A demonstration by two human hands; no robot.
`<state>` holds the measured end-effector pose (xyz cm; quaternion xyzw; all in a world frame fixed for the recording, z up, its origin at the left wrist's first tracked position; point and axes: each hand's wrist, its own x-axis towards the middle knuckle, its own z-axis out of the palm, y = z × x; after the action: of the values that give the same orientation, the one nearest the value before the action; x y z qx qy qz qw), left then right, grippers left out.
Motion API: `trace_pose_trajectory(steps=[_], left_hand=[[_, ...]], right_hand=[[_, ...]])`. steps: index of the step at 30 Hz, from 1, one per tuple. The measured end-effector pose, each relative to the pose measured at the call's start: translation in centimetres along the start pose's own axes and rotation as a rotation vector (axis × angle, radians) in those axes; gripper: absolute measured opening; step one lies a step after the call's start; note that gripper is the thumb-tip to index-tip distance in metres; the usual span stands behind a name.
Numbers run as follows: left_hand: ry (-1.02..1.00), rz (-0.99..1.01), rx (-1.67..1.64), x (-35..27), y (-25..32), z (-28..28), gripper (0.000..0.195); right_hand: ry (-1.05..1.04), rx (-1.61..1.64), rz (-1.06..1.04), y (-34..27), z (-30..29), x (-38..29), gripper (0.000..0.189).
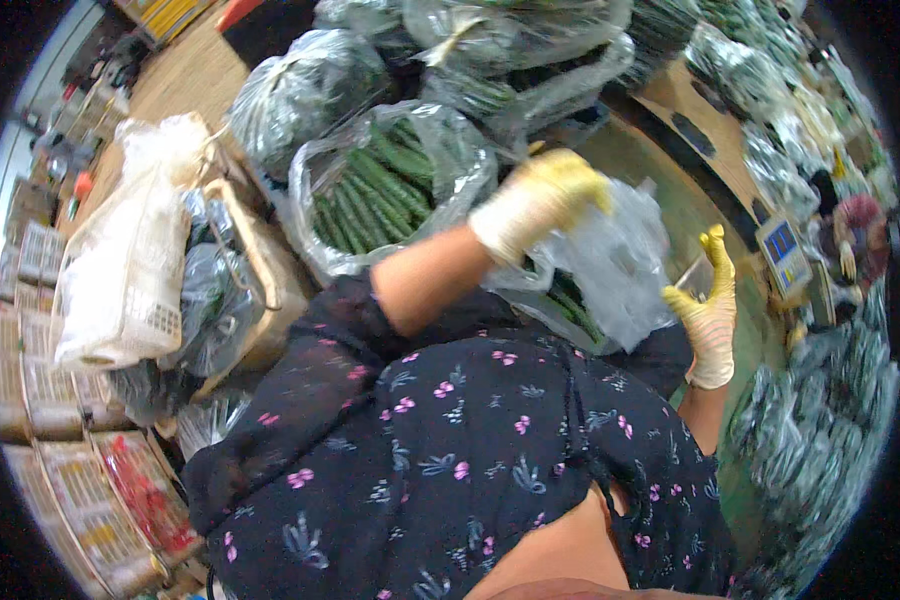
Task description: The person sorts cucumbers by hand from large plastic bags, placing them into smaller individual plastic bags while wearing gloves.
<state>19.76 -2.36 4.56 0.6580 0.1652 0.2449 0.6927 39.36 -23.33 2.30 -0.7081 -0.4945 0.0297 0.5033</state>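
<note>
Both hands wear white gloves with yellow coating. My left hand (547, 196), blurred, reaches across above a clear plastic bag (607, 255) with cucumbers (570, 304) in its lower part. Its fingers are bent; whether they grip anything cannot be told. To the right of that bag, my right hand (709, 300) is raised with thumb and fingers spread; something clear shows behind the gap between them. Left of my left hand stands an open clear bag (300, 187) full of long dark green cucumbers (379, 187).
Tied bags of produce (307, 90) stand ahead. At left are a white plastic basket (146, 322), a cardboard box (270, 330) and stacked crates (67, 390). A digital scale (784, 251) stands at right, near another person (859, 232) and piled filled bags (817, 420).
</note>
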Motion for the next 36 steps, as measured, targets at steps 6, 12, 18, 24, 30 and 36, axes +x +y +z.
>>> trace_pose_trajectory(steps=[6, 12, 18, 24, 30, 36], left_hand=[[-0.160, 0.364, 1.014, 1.7, -4.8, 0.8, 0.035], [0.644, 0.788, 1.290, 2.5, 7.8, -11.4, 0.033], [0.134, 0.260, 1.333, 1.7, -5.0, -8.1, 0.038], [-0.020, -0.175, 1.063, -5.1, -14.4, -9.6, 0.038], [0.201, -0.124, -0.340, -8.6, -11.0, -19.4, 0.033], [1.078, -0.636, -0.334, -8.4, -18.2, -28.8, 0.045]], right_hand=[[-0.454, -0.535, 0.174, 3.9, 0.5, 3.6, 0.040], [0.376, -0.065, -0.165, -6.4, -7.8, 7.2, 0.044], [-0.470, -0.523, -0.010, 10.9, 1.9, -0.6, 0.019], [-0.650, -0.222, 0.641, 18.7, 4.9, -7.3, 0.035], [-0.679, -0.332, 0.692, 16.2, 4.9, -4.6, 0.069], [-0.707, -0.482, 0.565, 10.4, 3.4, -1.0, 0.073]])
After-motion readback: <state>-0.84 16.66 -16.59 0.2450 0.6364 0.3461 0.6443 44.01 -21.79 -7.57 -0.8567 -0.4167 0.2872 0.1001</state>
